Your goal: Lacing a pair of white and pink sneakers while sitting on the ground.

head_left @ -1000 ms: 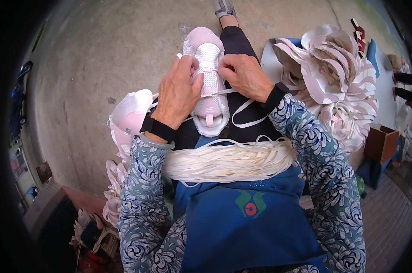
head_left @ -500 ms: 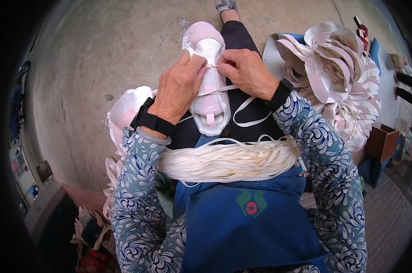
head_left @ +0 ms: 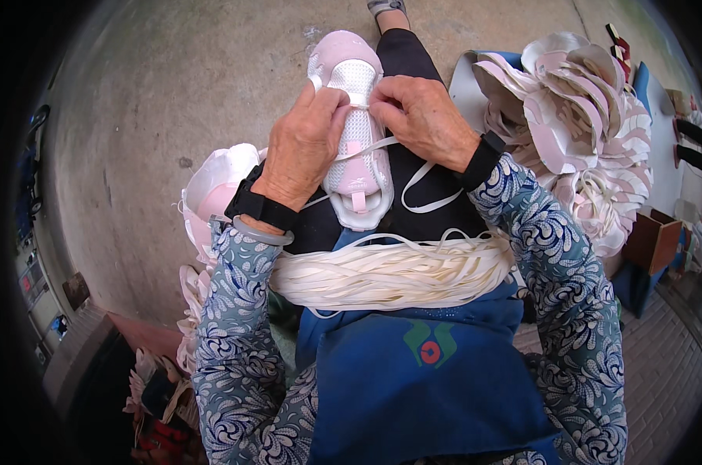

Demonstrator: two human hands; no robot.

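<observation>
A pink and white shoe upper (head_left: 355,167) lies over my lap, its toe pointing away from me. My left hand (head_left: 308,139) is closed at the upper's left edge, thumb and fingers pinching a white shoelace (head_left: 360,105). From the right side my right hand (head_left: 419,116) also pinches the lace, its fingertips close to those of the left. A short stretch of lace crosses the mesh tongue between them. Another length of lace runs over the tongue and loops down on the right. The lace ends inside my fingers are hidden.
A thick bundle of cream laces (head_left: 393,273) lies across my blue apron (head_left: 420,395). At right, stacked pink and white uppers (head_left: 564,116) rest on a pale surface. More uppers (head_left: 223,186) sit at my left. A brown box (head_left: 651,242) stands at far right.
Both hands and the shoe upper's toe have shifted very slightly away from me. The pinch on the lace is kept, and the lace over the tongue sits a little higher.
</observation>
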